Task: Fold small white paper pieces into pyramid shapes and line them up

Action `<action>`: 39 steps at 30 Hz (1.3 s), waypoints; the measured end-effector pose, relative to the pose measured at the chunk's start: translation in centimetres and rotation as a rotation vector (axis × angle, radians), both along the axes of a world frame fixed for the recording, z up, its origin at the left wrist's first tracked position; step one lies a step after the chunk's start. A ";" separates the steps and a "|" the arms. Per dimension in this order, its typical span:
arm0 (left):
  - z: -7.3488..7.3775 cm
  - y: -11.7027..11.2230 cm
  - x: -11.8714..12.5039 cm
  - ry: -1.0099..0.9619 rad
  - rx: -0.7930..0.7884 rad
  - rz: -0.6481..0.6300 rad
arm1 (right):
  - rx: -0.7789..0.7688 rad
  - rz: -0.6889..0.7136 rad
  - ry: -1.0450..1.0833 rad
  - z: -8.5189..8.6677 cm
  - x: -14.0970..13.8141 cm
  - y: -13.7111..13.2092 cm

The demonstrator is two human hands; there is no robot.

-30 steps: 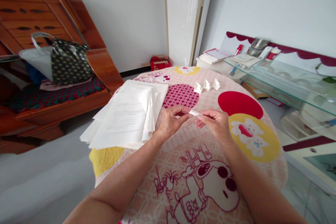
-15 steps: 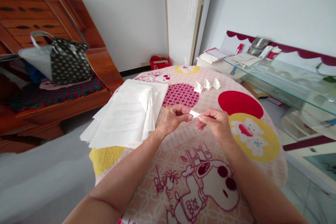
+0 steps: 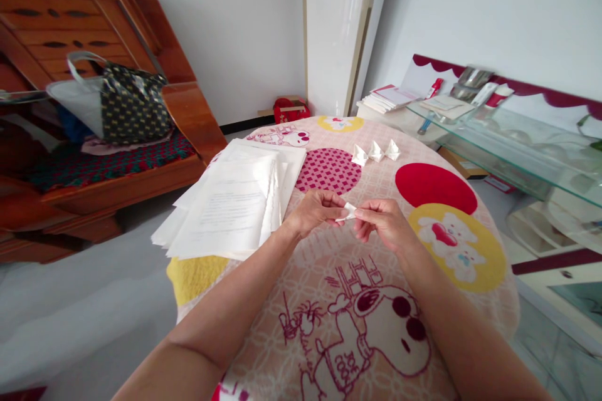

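Between my two hands is a small folded piece of white paper (image 3: 348,210), held above the patterned tablecloth (image 3: 301,301). My left hand (image 3: 316,212) pinches its left end between thumb and fingers. The thumb and forefinger of my right hand (image 3: 383,220) are closed on the right end. Most of the paper is covered by my fingertips. Beyond my hands, three small folded white paper shapes (image 3: 375,151) with pointed tips stand in a row. A pile of printed paper sheets (image 3: 226,207) lies to the left of my left hand.
A wooden bench (image 3: 113,182) with a dark patterned bag (image 3: 134,103) stands at the left. A glass shelf (image 3: 522,144) with several items on it is at the right, close to the table. A tall white air conditioner (image 3: 335,37) stands behind the table.
The folded paper has turned between my fingers and now looks more pinched and tilted. The whole view has shifted slightly, so the surroundings appear further right.
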State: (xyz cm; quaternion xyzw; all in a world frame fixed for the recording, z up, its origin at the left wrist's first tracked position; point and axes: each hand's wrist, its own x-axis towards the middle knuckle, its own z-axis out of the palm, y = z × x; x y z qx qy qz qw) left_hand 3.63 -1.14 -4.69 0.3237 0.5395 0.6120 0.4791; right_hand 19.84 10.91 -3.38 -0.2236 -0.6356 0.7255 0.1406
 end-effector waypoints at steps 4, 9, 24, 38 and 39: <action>0.2 -0.1 -0.1 0.001 -0.015 -0.041 | 0.005 -0.026 0.010 -0.2 -0.1 0.0; 0.5 -0.3 0.1 0.074 -0.078 -0.109 | 0.062 -0.075 0.020 0.1 -0.1 -0.5; 0.4 -0.1 0.9 0.192 -0.009 -0.111 | 0.032 -0.082 0.046 -0.1 -0.2 -0.7; 0.2 0.0 0.6 0.104 -0.010 -0.054 | 0.026 -0.152 0.057 -0.2 -0.2 0.0; 0.1 0.0 0.5 0.091 -0.015 -0.054 | 0.034 -0.158 0.060 -0.3 -0.2 0.2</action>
